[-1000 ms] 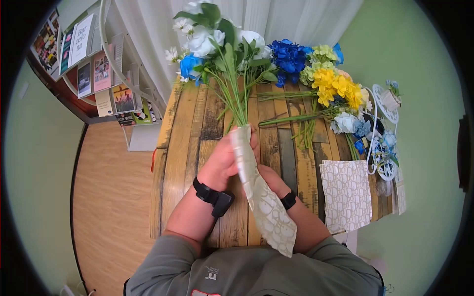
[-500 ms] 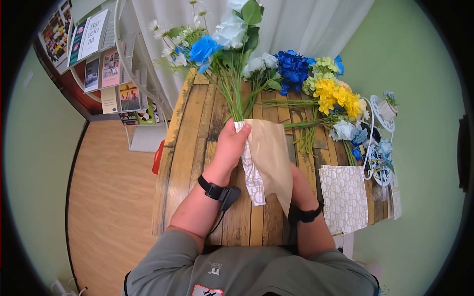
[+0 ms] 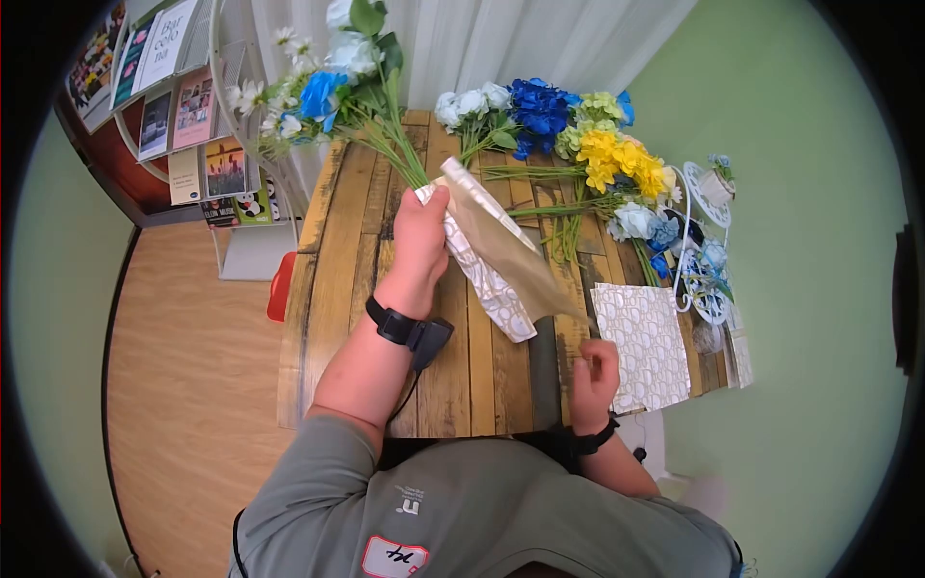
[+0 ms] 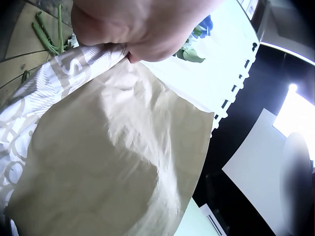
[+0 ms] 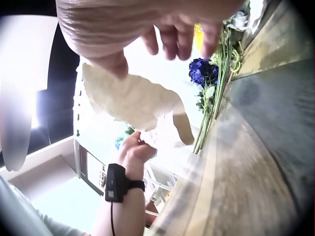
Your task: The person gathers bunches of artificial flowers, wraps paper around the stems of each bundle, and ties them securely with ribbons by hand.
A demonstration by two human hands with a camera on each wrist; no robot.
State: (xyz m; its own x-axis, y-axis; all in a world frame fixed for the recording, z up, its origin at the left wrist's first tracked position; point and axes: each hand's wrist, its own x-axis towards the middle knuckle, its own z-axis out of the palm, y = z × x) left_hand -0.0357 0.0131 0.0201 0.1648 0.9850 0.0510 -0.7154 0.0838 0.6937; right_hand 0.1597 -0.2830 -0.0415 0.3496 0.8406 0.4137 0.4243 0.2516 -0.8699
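Note:
In the head view my left hand point(image 3: 419, 231) grips the stems point(image 3: 393, 144) of a bouquet with a blue rose point(image 3: 321, 99) and white flowers, together with the top of a patterned paper point(image 3: 487, 289). The paper's plain brown side point(image 3: 511, 249) faces up, its free end slanting down to the right. Below that end is my right hand point(image 3: 593, 390), fingers loosely bent, holding nothing. The left wrist view shows creased brown paper point(image 4: 93, 152) hanging under my left hand point(image 4: 138, 24). In the right wrist view the fingers of my right hand point(image 5: 147, 24) hang apart, near the paper point(image 5: 128, 98).
Pale blue roses point(image 3: 472, 104), dark blue hydrangea point(image 3: 540, 111) and yellow flowers point(image 3: 617, 162) lie at the table's back. Patterned sheets point(image 3: 641, 347) lie at the right, beside a white metal stand point(image 3: 711, 197). A book rack point(image 3: 193, 116) stands left.
The bouquet has moved left and tilted over, still in my left hand. My right hand has come out from behind the paper, down and to the right. The paper's brown side has turned up.

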